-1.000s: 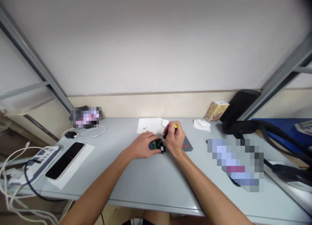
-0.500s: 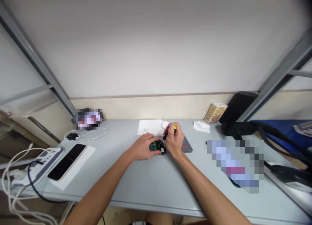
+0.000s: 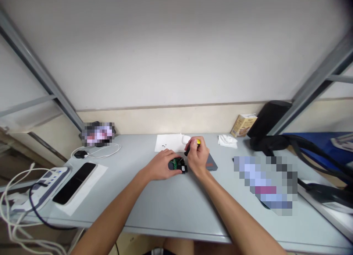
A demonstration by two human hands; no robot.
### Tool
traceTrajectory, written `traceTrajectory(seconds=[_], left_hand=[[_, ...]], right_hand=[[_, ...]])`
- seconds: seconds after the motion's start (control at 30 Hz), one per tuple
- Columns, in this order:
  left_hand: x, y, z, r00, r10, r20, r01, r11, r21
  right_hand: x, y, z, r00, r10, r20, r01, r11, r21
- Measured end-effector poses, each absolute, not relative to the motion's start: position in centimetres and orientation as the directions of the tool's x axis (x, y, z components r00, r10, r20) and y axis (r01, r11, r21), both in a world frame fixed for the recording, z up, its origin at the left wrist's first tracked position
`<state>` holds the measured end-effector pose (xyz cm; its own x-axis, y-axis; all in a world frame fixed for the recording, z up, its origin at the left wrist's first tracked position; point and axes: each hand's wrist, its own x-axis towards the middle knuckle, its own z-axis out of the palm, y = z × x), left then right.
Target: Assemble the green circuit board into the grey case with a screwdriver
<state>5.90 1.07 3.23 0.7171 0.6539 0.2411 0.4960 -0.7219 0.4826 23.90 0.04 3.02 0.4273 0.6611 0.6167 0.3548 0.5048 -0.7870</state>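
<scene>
My left hand (image 3: 161, 165) grips a small black device with a green circuit board (image 3: 177, 164) exposed, its thumb along the near edge and its fingers over the far side. Wrapped round a black and yellow screwdriver (image 3: 198, 141) is my right hand (image 3: 198, 155). The tool leans down to the left, and its shaft reaches the device. Behind the hands lies white paper (image 3: 168, 140) with several tiny dark screws (image 3: 164, 145) on it. A grey box (image 3: 211, 162) sits partly hidden behind my right wrist.
A white rounded object (image 3: 185, 139) lies on the paper. To the left are a phone (image 3: 75, 183), a power strip (image 3: 45, 188) and loose cables. Crumpled tissue (image 3: 227, 141), a small carton (image 3: 243, 125) and a black cylinder (image 3: 268, 119) stand at the back right. A blurred-out device (image 3: 261, 185) lies right.
The whole view has shifted slightly. Both hands keep their grip on the device and the screwdriver, with little visible movement.
</scene>
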Motion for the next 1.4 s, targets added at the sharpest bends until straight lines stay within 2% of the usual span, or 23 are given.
traceTrajectory(seconds=[0.97,1.4], left_hand=[[6.04,0.98,3.37,0.711,0.668,0.22,0.519,-0.71,0.477],[6.09,0.95,3.39,0.706,0.675,0.212,0.522,-0.699,0.489]], right_hand=[[24.25,-0.06,3.5,0.503,0.57,0.649,0.412,0.502,-0.76],[24.15,-0.19,3.7,0.503,0.565,0.654,0.386,0.53,-0.755]])
